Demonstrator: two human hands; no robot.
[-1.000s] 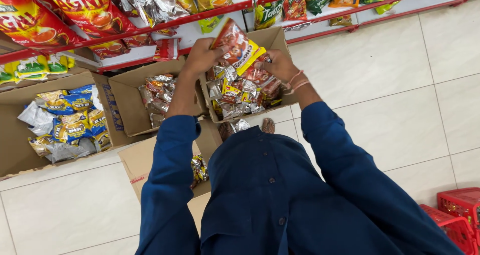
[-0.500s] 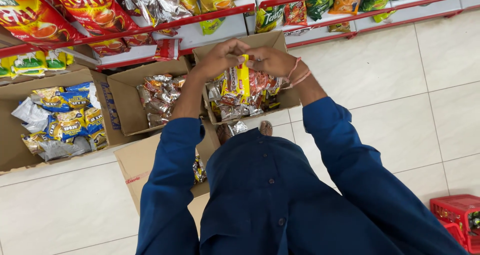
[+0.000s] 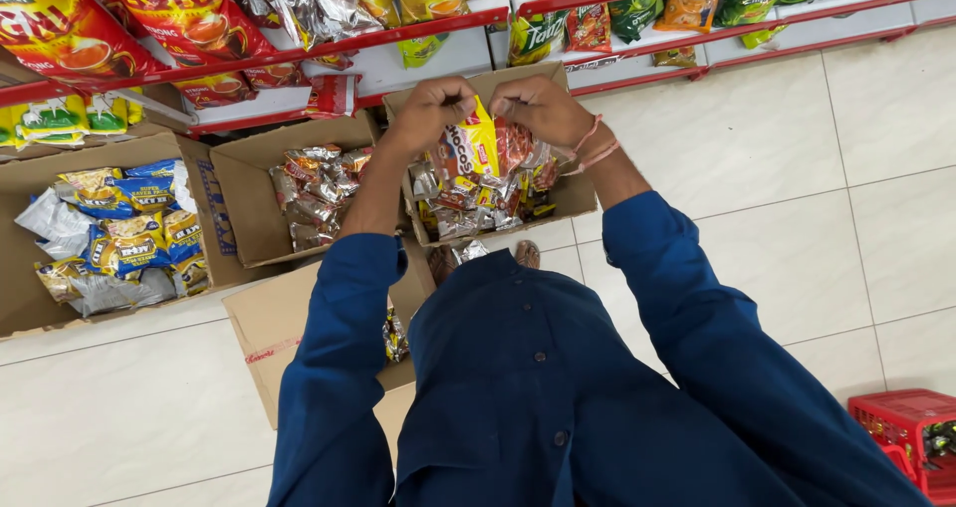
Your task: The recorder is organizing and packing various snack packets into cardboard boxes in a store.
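Both hands meet above the middle cardboard box [image 3: 573,196], and between them hangs one strip of yellow and red sachets [image 3: 476,150]. The left hand [image 3: 430,109] has its fingers curled shut on the strip's top left corner; the right hand [image 3: 540,107], with pink bands at the wrist, has its fingers pinched closed on the top right. The strip's long axis runs from the hands down toward the person, its lower end dropping into the loose pile of silver, red and yellow sachets that fills the box. Three open cardboard boxes stand in a row on the tiled floor [image 3: 777,218] along the foot of the red-edged shelf [image 3: 349,54]: the one under the hands, a second box [image 3: 249,198] just left of it holding brown and silver packets, and a third box [image 3: 30,183] at the far left with blue, yellow and silver packets. A fourth carton [image 3: 274,338] sits nearer the person, partly hidden by the blue sleeves. One red basket [image 3: 906,432] shows at the lower right corner.
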